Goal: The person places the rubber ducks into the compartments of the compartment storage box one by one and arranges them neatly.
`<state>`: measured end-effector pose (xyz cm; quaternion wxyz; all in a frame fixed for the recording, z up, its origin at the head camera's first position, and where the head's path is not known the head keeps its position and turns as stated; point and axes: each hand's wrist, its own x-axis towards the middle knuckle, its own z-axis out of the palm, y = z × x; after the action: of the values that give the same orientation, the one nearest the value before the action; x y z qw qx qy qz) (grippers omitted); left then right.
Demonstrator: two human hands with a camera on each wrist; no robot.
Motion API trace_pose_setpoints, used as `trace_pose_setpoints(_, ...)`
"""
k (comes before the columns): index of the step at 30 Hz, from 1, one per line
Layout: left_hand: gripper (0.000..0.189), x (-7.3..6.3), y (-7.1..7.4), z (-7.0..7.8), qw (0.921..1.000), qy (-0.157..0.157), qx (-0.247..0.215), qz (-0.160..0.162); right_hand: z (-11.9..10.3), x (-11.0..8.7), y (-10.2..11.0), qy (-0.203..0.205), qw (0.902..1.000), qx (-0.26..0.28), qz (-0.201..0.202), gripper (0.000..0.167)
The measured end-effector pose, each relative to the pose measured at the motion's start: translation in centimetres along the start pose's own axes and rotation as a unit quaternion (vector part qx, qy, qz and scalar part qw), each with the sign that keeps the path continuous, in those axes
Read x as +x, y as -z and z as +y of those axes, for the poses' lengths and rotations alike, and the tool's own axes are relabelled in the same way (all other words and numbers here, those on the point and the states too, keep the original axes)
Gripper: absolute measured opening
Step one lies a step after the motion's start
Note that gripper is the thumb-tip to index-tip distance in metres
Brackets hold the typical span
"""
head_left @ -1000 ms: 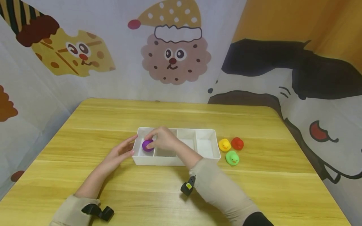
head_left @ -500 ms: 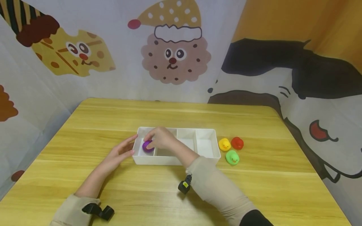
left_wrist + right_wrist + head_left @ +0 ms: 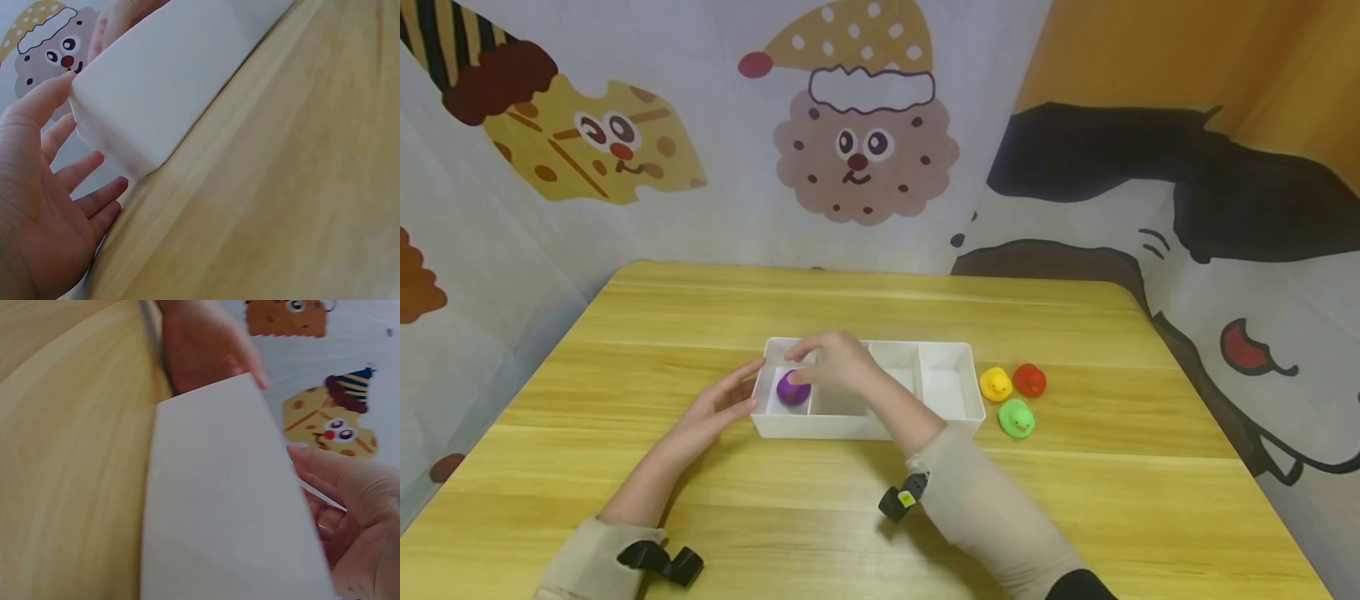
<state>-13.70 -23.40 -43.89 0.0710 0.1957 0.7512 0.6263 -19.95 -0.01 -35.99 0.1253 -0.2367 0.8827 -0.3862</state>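
A white divided box (image 3: pixel 820 427) stands on the table. In its leftmost compartment sits a round purple toy duck (image 3: pixel 793 392). My right hand (image 3: pixel 842 364) is over the box, its thumb overlapping the duck's top and its index finger lifted apart from it. In the right wrist view the box wall hides the duck, and the right hand (image 3: pixel 356 500) shows loosely spread fingers. My left hand (image 3: pixel 707 417) rests at the box's left end. Its fingers are spread and fairly straight along the end wall in the left wrist view, with the thumb (image 3: pixel 47 97) at the top corner.
Right of the box, close together on the wooden table (image 3: pixel 1112 400), are a yellow toy duck (image 3: pixel 996 385), a red toy duck (image 3: pixel 1029 381) and a green toy duck (image 3: pixel 1017 419). A cloth with cartoon prints (image 3: pixel 865 158) hangs behind the table.
My right hand has loosened from the purple toy duck, its index finger rising away and the hand shifting slightly right. More of the duck shows now. The left hand has stayed at the box's end.
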Motion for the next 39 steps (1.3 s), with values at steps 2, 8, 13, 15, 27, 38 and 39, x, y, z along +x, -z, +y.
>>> trace_pose_setpoints(2, 0.057, 0.0, 0.0, 0.0, 1.0, -0.001, -0.002, 0.0, -0.3, -0.6, 0.6, 0.015, 0.9997, 0.014, 0.014, 0.03)
trace_pose_setpoints(8, 0.056, 0.0, 0.1, 0.0, 1.0, 0.0, 0.004, 0.002, -0.9, -2.8, 2.2, 0.054, 0.997, 0.03, 0.047, 0.028)
trace_pose_setpoints(13, 0.056, 0.0, 0.1, 0.0, 1.0, 0.002, 0.008, 0.005, -1.2, -4.6, 3.3, 0.073, 0.9939, 0.037, 0.074, 0.026)
trace_pose_setpoints(15, 0.056, 0.0, 0.0, 0.0, 0.9999, 0.001, 0.009, 0.007, -1.2, -5.3, 3.7, 0.077, 0.9926, 0.045, 0.081, 0.025)
trace_pose_setpoints(27, 0.057, 0.0, 0.0, 0.0, 0.9998, 0.004, 0.016, 0.011, 0.6, -9.3, 5.9, 0.102, 0.9846, 0.062, 0.128, 0.026)
trace_pose_setpoints(38, 0.058, 0.0, 0.0, 0.1, 0.9998, 0.005, 0.018, 0.011, 3.3, -12.7, 8.0, 0.106, 0.9783, 0.057, 0.169, 0.025)
trace_pose_setpoints(39, 0.058, 0.0, 0.0, 0.0, 0.9998, 0.005, 0.017, 0.01, 3.6, -13.0, 8.1, 0.106, 0.9779, 0.056, 0.172, 0.024)
